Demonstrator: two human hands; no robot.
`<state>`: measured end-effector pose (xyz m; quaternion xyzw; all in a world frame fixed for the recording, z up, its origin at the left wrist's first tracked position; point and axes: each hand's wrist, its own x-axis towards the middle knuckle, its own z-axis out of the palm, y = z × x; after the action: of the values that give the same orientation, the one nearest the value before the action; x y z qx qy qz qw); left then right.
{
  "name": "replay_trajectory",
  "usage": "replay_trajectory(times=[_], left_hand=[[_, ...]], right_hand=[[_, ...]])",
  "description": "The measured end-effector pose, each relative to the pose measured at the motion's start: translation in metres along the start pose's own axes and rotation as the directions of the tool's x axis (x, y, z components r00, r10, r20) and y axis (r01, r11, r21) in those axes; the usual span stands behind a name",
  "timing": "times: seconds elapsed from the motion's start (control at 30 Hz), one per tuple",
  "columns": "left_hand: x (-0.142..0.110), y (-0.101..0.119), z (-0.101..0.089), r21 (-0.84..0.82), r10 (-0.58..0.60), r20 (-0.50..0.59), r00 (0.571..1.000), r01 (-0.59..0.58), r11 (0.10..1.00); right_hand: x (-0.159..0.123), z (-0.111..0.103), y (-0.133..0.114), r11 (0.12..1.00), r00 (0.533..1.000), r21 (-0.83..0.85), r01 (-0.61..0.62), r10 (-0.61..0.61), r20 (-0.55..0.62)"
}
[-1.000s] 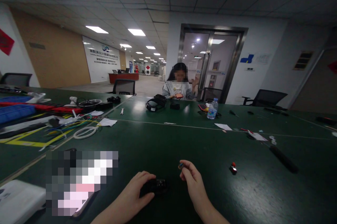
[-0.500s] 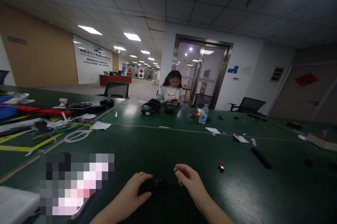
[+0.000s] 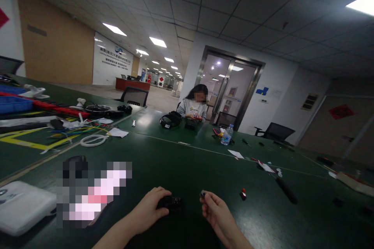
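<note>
Carefully | left hand (image 3: 149, 211) grasping black device (image 3: 174, 203) | right hand (image 3: 216, 214) pinching tiny piece (image 3: 202, 193) | steady device, light pinch should help

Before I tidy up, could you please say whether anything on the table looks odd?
The wires on the left look untidy, loosely tangled. A pixelated patch hides something left of the left hand. I see no spill or damage.

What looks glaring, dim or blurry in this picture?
Head view: a ceiling light glares at upper right; head view: the black object in the left hand nearly merges with the dark green table; head view: the small piece in the right hand is too indistinct to identify.
</note>
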<state>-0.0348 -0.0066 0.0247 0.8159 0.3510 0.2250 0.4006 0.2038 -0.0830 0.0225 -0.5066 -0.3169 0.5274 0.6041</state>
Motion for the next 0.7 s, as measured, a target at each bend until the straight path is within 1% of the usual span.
replay_trajectory(times=[0.2, 0.33, 0.4, 0.47, 0.57, 0.7], left_hand=[[0.0, 0.001, 0.001, 0.012, 0.014, -0.02, 1.0, -0.013, 1.0], [0.0, 0.0, 0.001, 0.007, 0.012, -0.022, 1.0, -0.012, 1.0], [0.0, 0.0, 0.001, 0.007, 0.01, -0.019, 1.0, -0.01, 1.0], [0.0, 0.001, 0.001, 0.01, 0.01, -0.016, 1.0, -0.01, 1.0], [0.0, 0.003, 0.0, 0.012, 0.01, -0.009, 1.0, -0.01, 1.0], [0.0, 0.004, 0.0, 0.019, 0.008, -0.008, 1.0, -0.007, 1.0]], right_hand=[[-0.004, -0.001, -0.001, 0.995, 0.997, 0.081, -0.052, 0.056, -0.049], [-0.004, -0.003, 0.004, 0.998, 0.995, 0.046, -0.048, 0.051, -0.082], [-0.004, -0.002, 0.008, 0.999, 0.996, -0.026, -0.028, 0.026, -0.089], [-0.002, 0.0, 0.01, 0.988, 0.996, -0.152, 0.013, -0.026, -0.085], [0.001, 0.005, 0.01, 0.935, 0.994, -0.345, 0.079, -0.102, -0.05], [0.002, 0.015, 0.007, 0.862, 0.987, -0.483, 0.154, -0.155, 0.037]])
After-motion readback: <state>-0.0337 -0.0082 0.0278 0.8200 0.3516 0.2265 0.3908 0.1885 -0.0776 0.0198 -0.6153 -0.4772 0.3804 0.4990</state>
